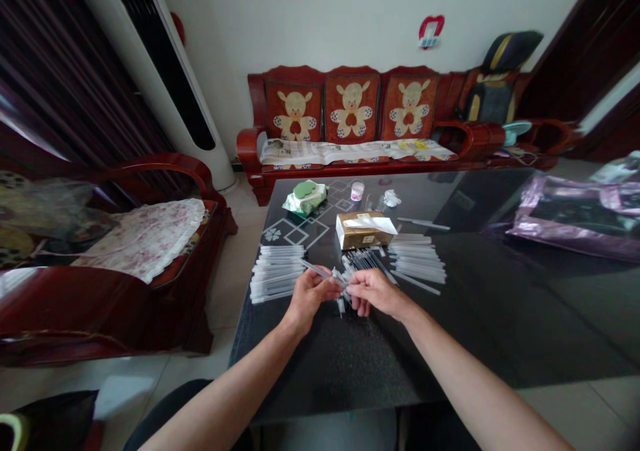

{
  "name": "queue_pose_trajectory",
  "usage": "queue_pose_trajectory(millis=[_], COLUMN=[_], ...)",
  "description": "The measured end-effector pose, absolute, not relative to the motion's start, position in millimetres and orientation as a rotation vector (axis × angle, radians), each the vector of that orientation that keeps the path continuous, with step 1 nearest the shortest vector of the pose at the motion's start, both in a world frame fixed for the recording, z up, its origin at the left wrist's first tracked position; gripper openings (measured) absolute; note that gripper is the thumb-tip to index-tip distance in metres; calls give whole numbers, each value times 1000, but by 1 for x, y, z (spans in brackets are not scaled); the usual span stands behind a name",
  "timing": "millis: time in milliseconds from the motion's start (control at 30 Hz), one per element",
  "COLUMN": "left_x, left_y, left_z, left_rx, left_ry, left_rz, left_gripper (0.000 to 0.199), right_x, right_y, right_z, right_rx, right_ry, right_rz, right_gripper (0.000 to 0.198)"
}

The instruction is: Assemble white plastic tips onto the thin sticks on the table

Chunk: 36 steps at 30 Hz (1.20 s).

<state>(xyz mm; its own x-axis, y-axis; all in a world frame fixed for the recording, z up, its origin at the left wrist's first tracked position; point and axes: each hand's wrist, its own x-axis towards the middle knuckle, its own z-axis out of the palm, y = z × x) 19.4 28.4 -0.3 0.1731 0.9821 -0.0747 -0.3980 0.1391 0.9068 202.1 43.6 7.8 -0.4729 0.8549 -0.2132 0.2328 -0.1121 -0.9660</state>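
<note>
Between the thumb and fingers of my left hand (314, 292) is a slim translucent white pen tube (316, 267), slanting up to the left. My right hand (376, 291) is closed in a pinch close to the tube's lower end; whatever small piece its fingertips hold is too small to make out. Small white plastic pieces (342, 306) lie under and between both hands. A row of similar tubes (277, 274) is left of my left hand, and another stack (419, 259) is right of my right hand. Dark thin rods (367, 259) lie just beyond my right hand.
On the dark glossy table (380, 371) stand a tissue box (365, 231), a green wipes pack (306, 198), a small white tub (357, 191) and crumpled tissue (392, 198). A pink-edged clear bag (575, 214) lies right. A wooden sofa (350, 164) and armchair (185, 291) surround it.
</note>
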Motion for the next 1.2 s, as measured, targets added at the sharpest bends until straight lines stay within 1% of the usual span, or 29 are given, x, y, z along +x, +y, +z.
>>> queue_pose_trajectory(millis=[167,300,433,533,633,667,733,800,933,1067,1200], left_x=[20,20,21,19,12,9,4,4,14,20,19], left_y=[27,27,27,31,38,40,41,37,23,14,14], left_z=[2,2,-2,-4,-5,-5,-5,-6,-10,-11,-10], left_rx=[884,899,916,988,1216,1324,1556,1804,2256,2449,2487], left_ry=[844,833,802,839,965,1031,1182,1281,1298,1323,1346], left_rz=[1184,1168,1149,1114,1094,1085,1028,936,683,474,407], left_gripper=[31,29,29,29,31,29,20,15,17,20,18], right_x=[203,203,200,201,211,216,227,236,243,242,240], right_y=[44,45,43,43,48,50,53,55,53,49,48], right_z=[4,4,4,7,17,20,27,30,30,29,30], right_rx=[-1206,-1182,-1154,-1154,-1203,-1222,-1257,-1286,-1313,-1316,-1320], right_ry=[-1618,-1676,-1692,-1646,-1455,-1371,-1243,-1179,-1171,-1200,-1232], right_rz=[1699,1642,1654,1573,1463,1431,1366,1322,1303,1319,1336], right_gripper=[42,36,37,34,32,31,31,32,33,33,30])
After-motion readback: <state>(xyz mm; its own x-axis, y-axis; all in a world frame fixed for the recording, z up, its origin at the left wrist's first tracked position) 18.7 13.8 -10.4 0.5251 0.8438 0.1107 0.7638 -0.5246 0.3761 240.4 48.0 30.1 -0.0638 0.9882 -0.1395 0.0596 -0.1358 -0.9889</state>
